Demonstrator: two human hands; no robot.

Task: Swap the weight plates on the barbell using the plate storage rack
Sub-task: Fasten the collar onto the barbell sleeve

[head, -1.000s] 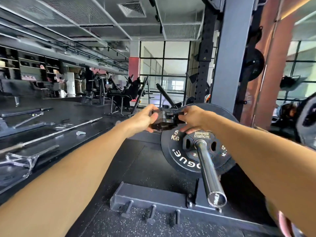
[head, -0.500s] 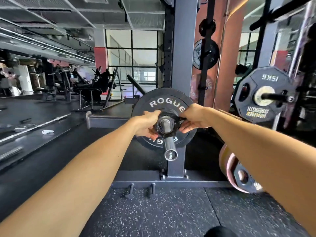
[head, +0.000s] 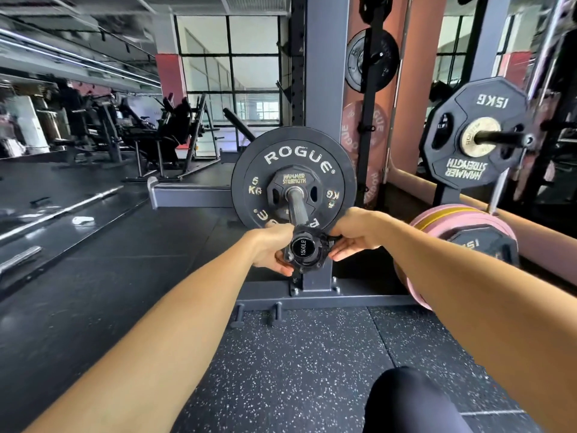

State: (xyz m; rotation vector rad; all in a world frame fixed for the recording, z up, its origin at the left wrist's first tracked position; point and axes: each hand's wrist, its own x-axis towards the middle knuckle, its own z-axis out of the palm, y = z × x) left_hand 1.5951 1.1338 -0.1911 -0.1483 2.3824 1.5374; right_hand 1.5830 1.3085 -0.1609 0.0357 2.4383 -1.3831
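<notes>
The barbell sleeve (head: 296, 207) points toward me with a black Rogue plate (head: 268, 160) and a small black Hammer Strength plate (head: 293, 179) on it. A black collar (head: 307, 253) sits at the very tip of the sleeve. My left hand (head: 273, 248) grips the collar's left side. My right hand (head: 352, 234) holds its right side, fingers at the lever. On the storage rack at right hangs a black 15 kg plate (head: 468, 170) on a peg.
A grey rack upright (head: 324, 89) stands right behind the plates, its base with short pegs (head: 274, 312) on the floor. Pink and yellow plates (head: 449, 217) lean low at right. A bare barbell (head: 62, 210) lies on the floor at left. My dark-clad knee (head: 412, 401) is at the bottom.
Both hands have drawn the collar outward along the sleeve, from against the plates to the sleeve's tip. The view has swung to face the sleeve end-on.
</notes>
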